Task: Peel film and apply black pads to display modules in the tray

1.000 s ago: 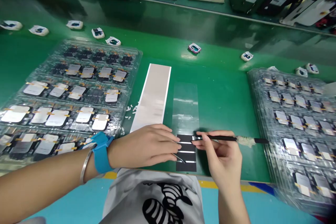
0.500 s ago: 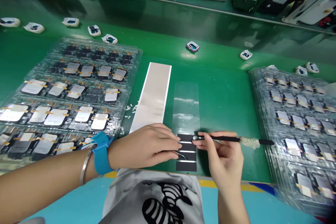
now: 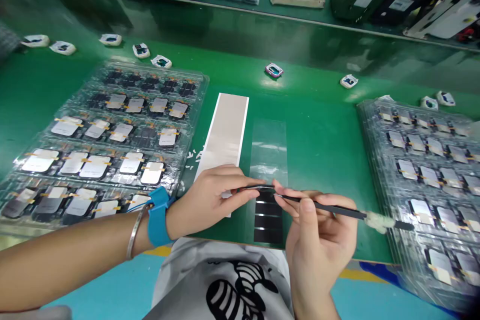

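My left hand (image 3: 228, 191) is closed, thumb and forefinger pinching a slim curved-tip metal tool, like tweezers (image 3: 249, 188). Its end meets the tip of a thin black stick tool (image 3: 339, 209) with whitish wrapping near its far end, which my right hand (image 3: 318, 225) grips like a pen. Whether a small piece lies between the tips I cannot tell. Below the fingertips, several black rectangular strips (image 3: 268, 222) sit in a column on a clear film sheet (image 3: 269, 145). Partly under my left hand is a long beige sheet with white edges (image 3: 228, 127).
At left stands a clear tray (image 3: 204, 85) of small screen-like parts; at right, a stack of clear trays (image 3: 369, 150) with similar parts. Small white cases line the back, with a pink-edged one (image 3: 274, 70) mid-table. A shelf behind holds a beige parts tray (image 3: 296, 1).
Both hands have moved up from the lower strips to the top of the column, and the tool tips now meet. The black stick slants more downward to the right. The camera view has shifted slightly.
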{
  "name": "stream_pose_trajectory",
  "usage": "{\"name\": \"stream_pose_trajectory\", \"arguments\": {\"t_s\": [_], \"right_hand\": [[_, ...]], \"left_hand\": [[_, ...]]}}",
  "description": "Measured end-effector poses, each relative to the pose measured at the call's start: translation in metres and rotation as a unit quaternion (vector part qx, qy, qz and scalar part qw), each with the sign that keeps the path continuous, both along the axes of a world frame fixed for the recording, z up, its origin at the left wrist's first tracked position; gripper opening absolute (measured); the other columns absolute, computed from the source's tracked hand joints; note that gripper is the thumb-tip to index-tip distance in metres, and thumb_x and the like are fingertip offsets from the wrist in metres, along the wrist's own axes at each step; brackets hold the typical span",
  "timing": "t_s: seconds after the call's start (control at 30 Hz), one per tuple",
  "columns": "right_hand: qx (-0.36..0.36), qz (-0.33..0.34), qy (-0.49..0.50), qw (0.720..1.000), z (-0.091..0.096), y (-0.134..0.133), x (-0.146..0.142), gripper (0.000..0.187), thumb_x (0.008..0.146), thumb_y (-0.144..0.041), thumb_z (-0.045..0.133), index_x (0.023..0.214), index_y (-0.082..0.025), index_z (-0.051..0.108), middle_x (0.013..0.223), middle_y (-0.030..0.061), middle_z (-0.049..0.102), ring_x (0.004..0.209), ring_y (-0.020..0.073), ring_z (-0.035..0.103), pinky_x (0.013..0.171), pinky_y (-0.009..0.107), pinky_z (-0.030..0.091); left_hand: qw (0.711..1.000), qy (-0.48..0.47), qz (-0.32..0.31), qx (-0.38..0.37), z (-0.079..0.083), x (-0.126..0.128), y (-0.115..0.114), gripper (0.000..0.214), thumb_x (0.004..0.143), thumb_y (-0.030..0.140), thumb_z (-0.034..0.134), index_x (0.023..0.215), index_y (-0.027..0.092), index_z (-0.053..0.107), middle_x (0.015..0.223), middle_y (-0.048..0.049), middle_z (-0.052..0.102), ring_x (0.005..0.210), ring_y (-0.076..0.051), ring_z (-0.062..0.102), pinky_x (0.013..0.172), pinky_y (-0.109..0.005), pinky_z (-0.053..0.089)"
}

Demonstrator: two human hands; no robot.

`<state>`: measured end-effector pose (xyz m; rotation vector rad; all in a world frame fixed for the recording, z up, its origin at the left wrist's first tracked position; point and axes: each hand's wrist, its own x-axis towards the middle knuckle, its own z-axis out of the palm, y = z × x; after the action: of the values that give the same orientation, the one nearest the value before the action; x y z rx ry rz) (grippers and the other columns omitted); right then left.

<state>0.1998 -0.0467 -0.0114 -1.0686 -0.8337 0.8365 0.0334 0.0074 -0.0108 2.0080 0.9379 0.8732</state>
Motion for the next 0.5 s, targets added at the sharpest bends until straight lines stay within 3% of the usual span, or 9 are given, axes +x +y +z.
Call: {"name": "stream_pose_trajectory", "arguments": {"t_s": [0.1,0.27,0.4,0.5], "right_hand": [[0.048,0.01,-0.01,0.999,0.002,0.004,-0.013,0.017,0.089,-0.007,0.055,0.097,-0.02,0.05,0.084,-0.0001,0.069,0.082,0.0169,0.073,0.07,0.031,0.066],[0.118,0.017,-0.066,0.991,-0.002,0.007,-0.021,0.024,0.086,0.002,0.052,0.1,-0.018,0.049,0.085,0.0024,0.069,0.082,0.0162,0.072,0.07,0.033,0.066],[0.185,-0.03,-0.117,0.975,-0.011,0.01,-0.024,0.035,0.079,0.009,0.053,0.103,-0.015,0.049,0.089,0.0036,0.069,0.081,0.0187,0.073,0.068,0.037,0.067],[0.192,-0.035,-0.133,0.972,-0.014,0.012,-0.027,0.038,0.076,0.013,0.054,0.103,-0.013,0.048,0.09,0.0046,0.069,0.083,0.0209,0.073,0.07,0.04,0.067]], "left_hand": [[0.999,0.022,-0.019,0.023,0.0,0.0,0.0,0.024,0.096,0.019,0.052,0.114,0.013,0.068,0.07,-0.002,0.061,0.066,-0.014,0.056,0.059,-0.024,0.043],[0.996,0.067,-0.05,0.019,0.001,0.001,-0.001,0.026,0.098,0.02,0.046,0.116,0.013,0.064,0.09,-0.007,0.071,0.081,-0.018,0.064,0.072,-0.029,0.05],[0.997,0.065,-0.032,0.007,-0.002,0.0,-0.002,0.036,0.099,0.02,0.045,0.134,0.019,0.052,0.104,-0.0059,0.071,0.087,-0.017,0.066,0.075,-0.028,0.052],[0.998,0.064,-0.027,-0.009,-0.004,0.0,-0.004,0.045,0.1,0.019,0.043,0.144,0.021,0.041,0.111,-0.0058,0.069,0.09,-0.017,0.065,0.076,-0.028,0.053]]}}
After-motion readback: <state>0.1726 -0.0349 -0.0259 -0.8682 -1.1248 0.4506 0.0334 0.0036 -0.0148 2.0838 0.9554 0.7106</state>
